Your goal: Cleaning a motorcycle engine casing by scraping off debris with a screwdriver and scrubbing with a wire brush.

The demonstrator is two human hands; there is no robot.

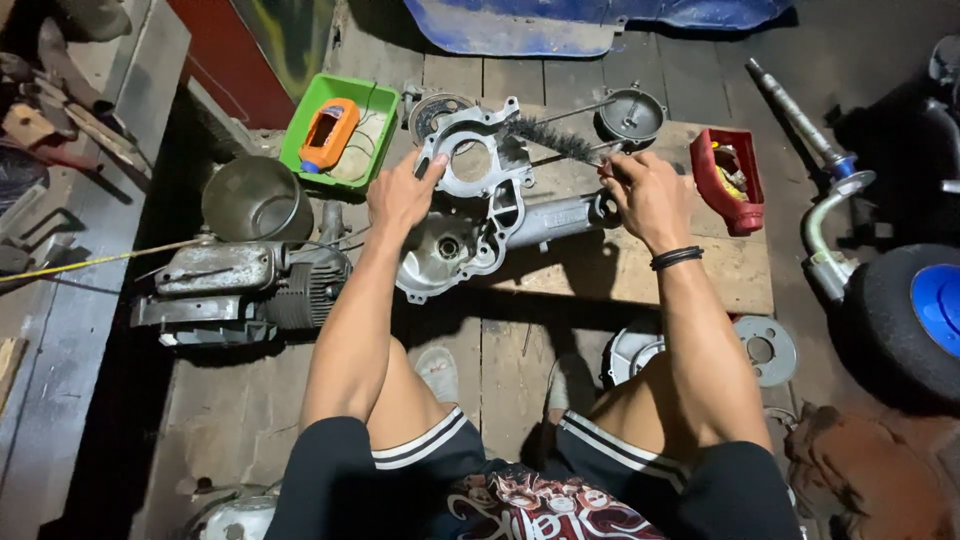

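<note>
My left hand (401,193) grips the edge of a silver aluminium engine cover (470,160), tilted up over a larger grey engine casing (470,240) that lies on a wooden board (640,270). My right hand (648,195) holds the wire handle of a long black bottle brush (550,138), whose bristles lie against the top right of the cover. A black band is on my right wrist. I am squatting, knees in view below.
A green tray (330,150) with an orange tool sits at back left, a metal bowl (255,200) and an engine block (240,290) to the left. A red tray (728,180), a round cover (630,115), a shaft (800,120) and a wheel (915,315) are on the right.
</note>
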